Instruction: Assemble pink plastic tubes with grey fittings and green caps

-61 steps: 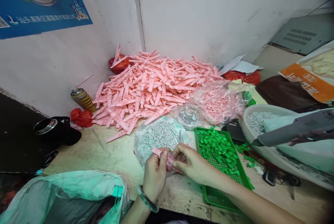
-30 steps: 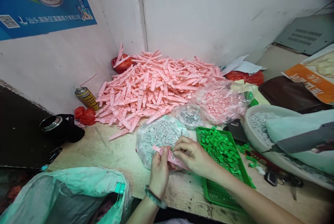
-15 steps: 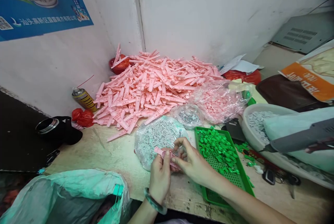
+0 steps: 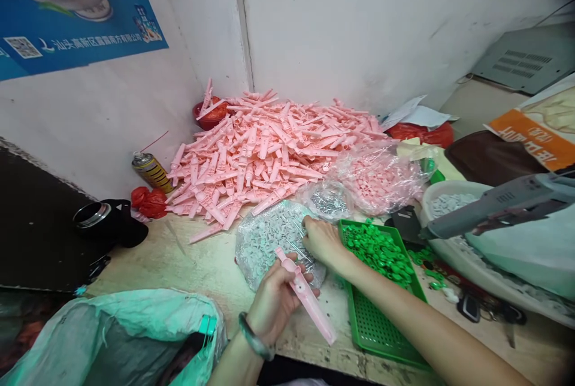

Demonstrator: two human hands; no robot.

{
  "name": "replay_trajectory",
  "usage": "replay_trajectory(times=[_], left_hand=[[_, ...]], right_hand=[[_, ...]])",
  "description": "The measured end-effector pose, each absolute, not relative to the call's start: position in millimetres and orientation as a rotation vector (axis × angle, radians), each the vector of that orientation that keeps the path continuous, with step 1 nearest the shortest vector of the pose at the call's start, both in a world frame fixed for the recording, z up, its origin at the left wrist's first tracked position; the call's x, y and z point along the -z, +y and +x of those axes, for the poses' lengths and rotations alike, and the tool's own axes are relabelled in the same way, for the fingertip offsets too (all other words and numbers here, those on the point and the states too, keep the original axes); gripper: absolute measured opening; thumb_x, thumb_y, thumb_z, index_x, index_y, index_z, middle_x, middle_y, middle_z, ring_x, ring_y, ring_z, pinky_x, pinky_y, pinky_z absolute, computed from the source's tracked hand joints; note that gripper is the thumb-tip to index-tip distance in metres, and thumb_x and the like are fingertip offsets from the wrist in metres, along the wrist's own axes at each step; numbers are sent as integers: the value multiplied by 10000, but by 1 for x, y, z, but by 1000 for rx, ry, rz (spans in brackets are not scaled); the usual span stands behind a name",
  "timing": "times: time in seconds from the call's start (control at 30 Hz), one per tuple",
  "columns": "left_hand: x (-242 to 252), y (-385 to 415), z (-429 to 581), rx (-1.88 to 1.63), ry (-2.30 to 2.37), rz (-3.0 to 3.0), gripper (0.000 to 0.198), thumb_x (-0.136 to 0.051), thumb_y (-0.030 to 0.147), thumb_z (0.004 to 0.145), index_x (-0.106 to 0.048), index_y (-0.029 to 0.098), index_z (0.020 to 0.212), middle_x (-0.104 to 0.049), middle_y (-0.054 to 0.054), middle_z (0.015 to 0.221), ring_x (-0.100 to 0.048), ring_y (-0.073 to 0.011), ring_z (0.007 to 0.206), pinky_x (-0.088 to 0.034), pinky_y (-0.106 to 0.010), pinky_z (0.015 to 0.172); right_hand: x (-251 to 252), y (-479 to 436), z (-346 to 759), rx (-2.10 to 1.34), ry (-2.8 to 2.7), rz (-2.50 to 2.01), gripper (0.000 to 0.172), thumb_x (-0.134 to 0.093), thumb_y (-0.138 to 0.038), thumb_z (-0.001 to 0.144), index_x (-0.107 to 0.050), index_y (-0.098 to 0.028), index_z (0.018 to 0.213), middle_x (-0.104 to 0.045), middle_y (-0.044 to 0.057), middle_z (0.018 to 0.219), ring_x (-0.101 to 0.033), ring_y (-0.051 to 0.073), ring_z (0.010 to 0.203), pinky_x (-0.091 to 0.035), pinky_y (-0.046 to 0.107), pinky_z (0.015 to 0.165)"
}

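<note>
My left hand (image 4: 276, 296) is closed around a long pink plastic piece (image 4: 309, 302), which slants down to the right across the fingers. Just beyond it, my right hand (image 4: 324, 243) bends down over the right side of a clear plastic bag (image 4: 249, 254) spread with small white parts (image 4: 265, 242). Thin metal pins (image 4: 294, 231) lie there beside the right fingers. The right fingertips are mostly hidden, and whatever they pinch cannot be made out. Behind the hands rises a large heap of similar pink pieces (image 4: 256, 152).
A green tray (image 4: 381, 332) of small green parts stands right, under my right forearm. Bags of metal pins (image 4: 330, 201) and small pink parts (image 4: 377, 179) lie behind. A grey device (image 4: 498, 209) overhangs a white basin (image 4: 429, 200). An open sack (image 4: 148, 302) stands front left.
My right hand has left the pink piece and moved forward to the pins. My left hand keeps the piece, now more exposed. The grey device at right has shifted up and left.
</note>
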State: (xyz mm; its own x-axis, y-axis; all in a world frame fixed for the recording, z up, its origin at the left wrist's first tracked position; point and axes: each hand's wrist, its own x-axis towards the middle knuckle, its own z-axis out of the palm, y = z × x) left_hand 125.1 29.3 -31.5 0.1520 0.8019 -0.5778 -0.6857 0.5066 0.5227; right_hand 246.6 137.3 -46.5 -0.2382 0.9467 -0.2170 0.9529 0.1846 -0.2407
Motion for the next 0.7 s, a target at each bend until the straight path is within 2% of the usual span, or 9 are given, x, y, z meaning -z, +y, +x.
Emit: replay_trajectory(times=[0.1, 0.23, 0.43, 0.53, 0.7], left_hand=[[34, 29, 125, -1068, 951, 188, 445, -667, 89, 617, -587, 183, 1044, -612, -14, 835, -632, -196, 849, -538, -369, 793], [39, 30, 127, -1068, 1000, 273, 495, -751, 169, 597, -575, 190, 1059, -599, -16, 889, -639, -213, 865, -547, -397, 787], [37, 32, 126, -1026, 1034, 368, 501, -789, 244, 556, -596, 170, 1013, -627, -60, 972, -654, -261, 909, -559, -393, 748], [38, 33, 126, -1033, 1047, 409, 497, -781, 241, 572, -597, 163, 1027, -640, -83, 1024, -650, -269, 948, -557, -385, 762], [40, 33, 130, -1065, 1018, 366, 540, -769, 207, 578, -560, 166, 1074, -654, -106, 1063, -652, -261, 955, -548, -388, 788]], right_hand=[[47, 139, 242, 466, 2380, 1930, 327, -498, -62, 806, -609, -100, 1111, -709, 190, 1010, -690, 288, 920, -466, 313, 693], [46, 142, 241, 450, 2374, 1925, 330, -515, -70, 807, -619, -105, 1119, -708, 184, 1011, -690, 280, 920, -463, 307, 699], [45, 146, 250, 480, 2393, 1917, 230, -505, -144, 837, -704, -139, 950, -699, 152, 1027, -668, 256, 943, -454, 296, 736], [44, 145, 254, 488, 2409, 1916, 245, -492, -156, 849, -702, -150, 974, -701, 132, 1008, -669, 243, 933, -449, 292, 742], [45, 140, 252, 502, 2418, 1921, 244, -561, -277, 833, -720, -130, 946, -672, 178, 1087, -673, 277, 918, -455, 323, 723]])
